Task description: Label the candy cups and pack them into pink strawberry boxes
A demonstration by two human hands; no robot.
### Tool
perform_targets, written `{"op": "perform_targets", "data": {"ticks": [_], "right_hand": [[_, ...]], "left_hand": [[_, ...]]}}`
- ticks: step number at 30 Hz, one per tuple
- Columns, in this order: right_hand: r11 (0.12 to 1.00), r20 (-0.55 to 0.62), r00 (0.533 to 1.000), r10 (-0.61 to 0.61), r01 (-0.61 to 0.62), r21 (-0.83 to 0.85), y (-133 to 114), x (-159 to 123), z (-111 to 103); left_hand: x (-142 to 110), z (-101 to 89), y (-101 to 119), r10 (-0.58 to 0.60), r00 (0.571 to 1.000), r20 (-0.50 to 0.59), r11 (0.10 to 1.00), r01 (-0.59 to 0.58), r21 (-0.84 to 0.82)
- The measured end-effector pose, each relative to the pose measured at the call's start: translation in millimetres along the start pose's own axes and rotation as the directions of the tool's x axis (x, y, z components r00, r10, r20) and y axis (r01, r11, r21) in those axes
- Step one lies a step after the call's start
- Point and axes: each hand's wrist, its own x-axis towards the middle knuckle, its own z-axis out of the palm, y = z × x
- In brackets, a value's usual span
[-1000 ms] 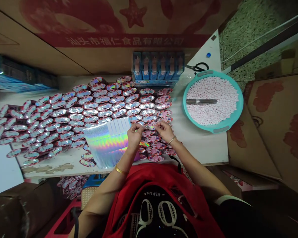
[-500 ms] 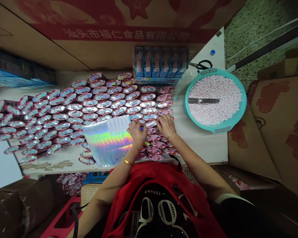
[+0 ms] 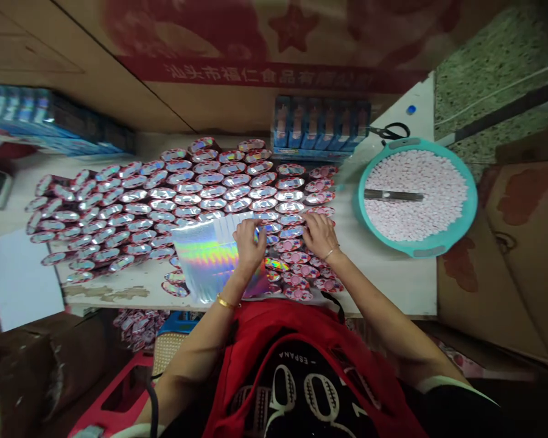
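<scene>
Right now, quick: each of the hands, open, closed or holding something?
Left hand: curled over the holographic sheet; can't tell whether it holds anything.
Right hand: bent over the silver-topped packs; grip can't be told.

Wht tabletop (image 3: 393, 286) is carrying rows of shiny pkts (image 3: 209, 178), L to ctr; teal basin (image 3: 472, 201) is sitting R; scissors (image 3: 384, 132) & small blue item (image 3: 411, 109) are lying behind; blue pack (image 3: 314, 134) is standing at back.

Dim corners, rainbow glare on silvery sheet (image 3: 205, 258), blurred carton lettering (image 3: 274, 74)
</scene>
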Motion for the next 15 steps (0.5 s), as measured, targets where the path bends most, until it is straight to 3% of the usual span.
{"op": "perform_targets", "data": {"ticks": [2,4,7,10,15], "right_hand": [[0.998,-0.097,0.995,0.025,-0.019,0.064,-14,3,2],[0.992,-0.153,0.988,0.031,-0.011,0.129,-39,12,7],[0.982,-0.122,0.992,-0.012,0.035,0.185,-93,37,19],[0.984,-0.030,0.997,-0.077,0.081,0.161,-145,69,37],[0.987,0.135,0.979,-0.153,0.144,0.077,-190,105,63]], "left_hand": [[7,-36.8,-35,0.054,0.998,-0.013,0.997,-0.054,0.053],[13,-72.2,-73,0.034,0.999,-0.033,0.984,-0.027,0.176],[19,-103.8,-122,0.004,0.999,0.035,0.938,-0.016,0.346],[22,-107.0,-148,0.062,0.988,0.141,0.923,-0.110,0.368],[25,-102.4,-157,0.099,0.990,0.098,0.968,-0.119,0.220]]}}
